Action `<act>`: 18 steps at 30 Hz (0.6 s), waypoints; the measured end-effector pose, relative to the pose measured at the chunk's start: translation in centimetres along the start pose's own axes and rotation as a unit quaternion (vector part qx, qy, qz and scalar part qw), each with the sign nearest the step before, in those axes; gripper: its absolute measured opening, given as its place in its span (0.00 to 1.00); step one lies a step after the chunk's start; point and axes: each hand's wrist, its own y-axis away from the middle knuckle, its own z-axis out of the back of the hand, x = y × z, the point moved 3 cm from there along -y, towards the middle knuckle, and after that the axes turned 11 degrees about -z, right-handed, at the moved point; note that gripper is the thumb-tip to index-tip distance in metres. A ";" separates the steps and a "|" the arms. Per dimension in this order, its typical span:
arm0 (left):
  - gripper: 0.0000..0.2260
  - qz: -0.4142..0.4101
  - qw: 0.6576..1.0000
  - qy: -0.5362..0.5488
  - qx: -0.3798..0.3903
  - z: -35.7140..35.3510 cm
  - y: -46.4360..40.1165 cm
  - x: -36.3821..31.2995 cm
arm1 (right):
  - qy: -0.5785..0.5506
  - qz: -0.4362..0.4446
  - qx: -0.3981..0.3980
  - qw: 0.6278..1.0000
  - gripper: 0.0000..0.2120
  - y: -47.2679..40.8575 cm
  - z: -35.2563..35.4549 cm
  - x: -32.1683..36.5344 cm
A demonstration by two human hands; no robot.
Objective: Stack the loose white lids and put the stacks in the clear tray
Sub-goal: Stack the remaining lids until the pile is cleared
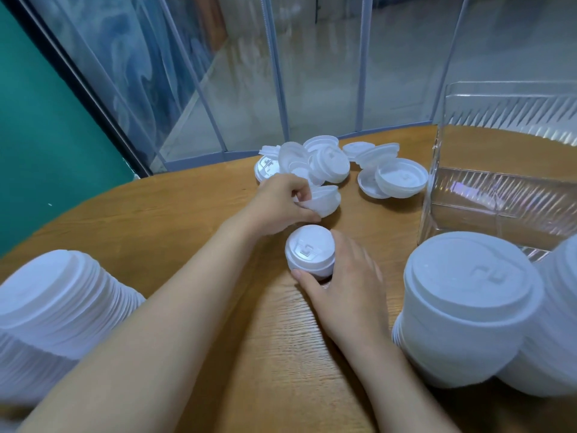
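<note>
Gripping: my left hand [281, 201] pinches one loose white lid [324, 201] by its rim, lifted at a tilt just off the desk [193, 220].
Steadying: my right hand [343, 276] curls round the small stack [310, 251] that stands between my two hands, thumb at its near base, fingers round its far side.
Step in hand: stacking, I judge; the pinched lid hangs just beyond the small stack and looks bound for its top.
Next move calls for: levelling the lid, centring it over the stack and pressing it down until it nests, while my right hand keeps the stack from sliding.
Loose lids: a heap [312, 160] lies beyond my left hand at the far edge of the desk, some tilted and overlapping; a few more [396, 179] lie to its right, near the tray.
Clear tray: the clear tray [499, 195] stands on the desk at the far right, and I see no lids inside it.
Finished stacks: one tall stack [62, 304] lies near my left arm, two more [468, 307] stand by my right, all outside the tray.
Progress: early to middling, I judge, with no stack in the tray yet.
</note>
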 end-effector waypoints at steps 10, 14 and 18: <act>0.11 0.016 0.939 0.235 -0.251 1.8 8.7 0.5 | 0.003 -0.007 -0.010 1.000 0.32 -0.1 -0.2 -0.2; 0.14 0.020 0.895 0.319 -0.312 1.3 10.6 0.4 | 0.008 -0.018 -0.011 1.000 0.34 -0.2 -0.2 -0.1; 0.07 0.040 0.870 0.376 -0.315 0.8 10.9 0.5 | 0.005 -0.015 -0.010 1.000 0.34 -0.2 -0.1 -0.1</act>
